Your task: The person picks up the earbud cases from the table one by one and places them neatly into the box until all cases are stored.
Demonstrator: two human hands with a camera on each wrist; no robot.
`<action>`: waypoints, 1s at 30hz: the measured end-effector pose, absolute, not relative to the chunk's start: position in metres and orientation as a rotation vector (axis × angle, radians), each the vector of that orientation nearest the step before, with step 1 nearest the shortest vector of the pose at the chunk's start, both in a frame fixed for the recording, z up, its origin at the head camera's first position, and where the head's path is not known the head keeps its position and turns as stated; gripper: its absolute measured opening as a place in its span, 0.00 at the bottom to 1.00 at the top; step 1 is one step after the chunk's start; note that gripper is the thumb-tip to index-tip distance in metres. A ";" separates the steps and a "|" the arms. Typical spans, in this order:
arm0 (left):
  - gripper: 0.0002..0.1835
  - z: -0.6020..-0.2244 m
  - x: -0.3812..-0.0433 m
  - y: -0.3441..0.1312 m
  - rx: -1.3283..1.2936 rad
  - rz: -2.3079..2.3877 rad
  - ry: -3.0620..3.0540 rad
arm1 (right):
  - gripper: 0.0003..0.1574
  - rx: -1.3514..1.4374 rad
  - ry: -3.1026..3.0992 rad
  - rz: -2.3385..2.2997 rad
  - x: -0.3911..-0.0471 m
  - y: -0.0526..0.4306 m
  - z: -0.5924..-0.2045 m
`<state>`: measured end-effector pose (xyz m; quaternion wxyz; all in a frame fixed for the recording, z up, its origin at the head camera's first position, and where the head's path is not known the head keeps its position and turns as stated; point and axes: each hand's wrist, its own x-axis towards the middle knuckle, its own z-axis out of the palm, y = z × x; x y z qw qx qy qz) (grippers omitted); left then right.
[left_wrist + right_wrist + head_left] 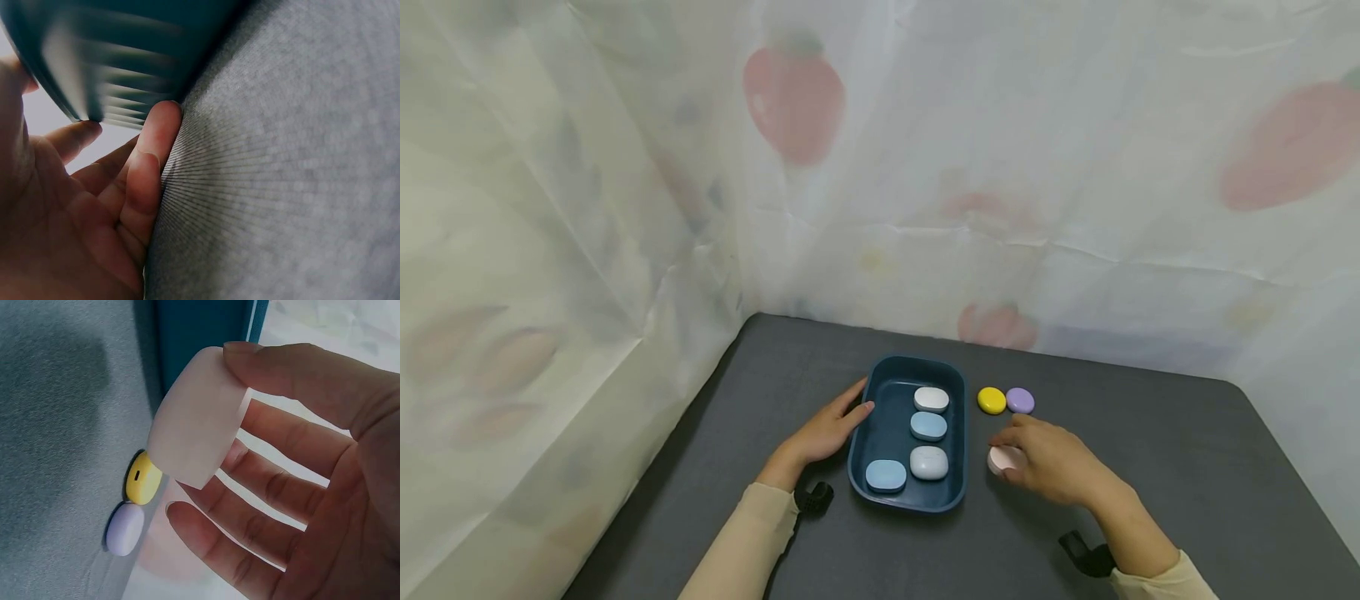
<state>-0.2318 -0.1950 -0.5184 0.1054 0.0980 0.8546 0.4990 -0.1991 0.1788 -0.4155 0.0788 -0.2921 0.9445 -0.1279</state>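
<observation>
Thumb and fingers of the right hand [1054, 460] pinch a pale pink, rounded, plastic-looking case [1002, 461], just beside the right wall of a dark blue, round-cornered rectangular tray [887, 421]. The left hand's [824, 432] grip holds the tray's left wall, thumb over the rim. Handling the pink case seems the step in hand; the next move likely calls for a steady pinch, clear of the tray's rim. Inside lie two rounded white cases [928, 463] and two rounded light blue cases [886, 476]. A round yellow case [991, 401] and a round purple case [1020, 401] sit side by side, nearer the far edge of the dark grey surface [1210, 483]. Pale, strawberry-printed sheeting [1075, 158] hangs along that edge.
</observation>
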 end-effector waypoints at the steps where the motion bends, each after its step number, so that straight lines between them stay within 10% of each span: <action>1: 0.36 -0.518 -0.232 -0.195 0.289 1.470 2.518 | 0.24 -0.884 2.828 -0.383 -0.199 0.178 -0.415; 30: 0.36 -0.517 -0.231 -0.194 0.285 1.462 2.526 | 0.22 -0.965 2.785 -0.499 -0.197 0.160 -0.393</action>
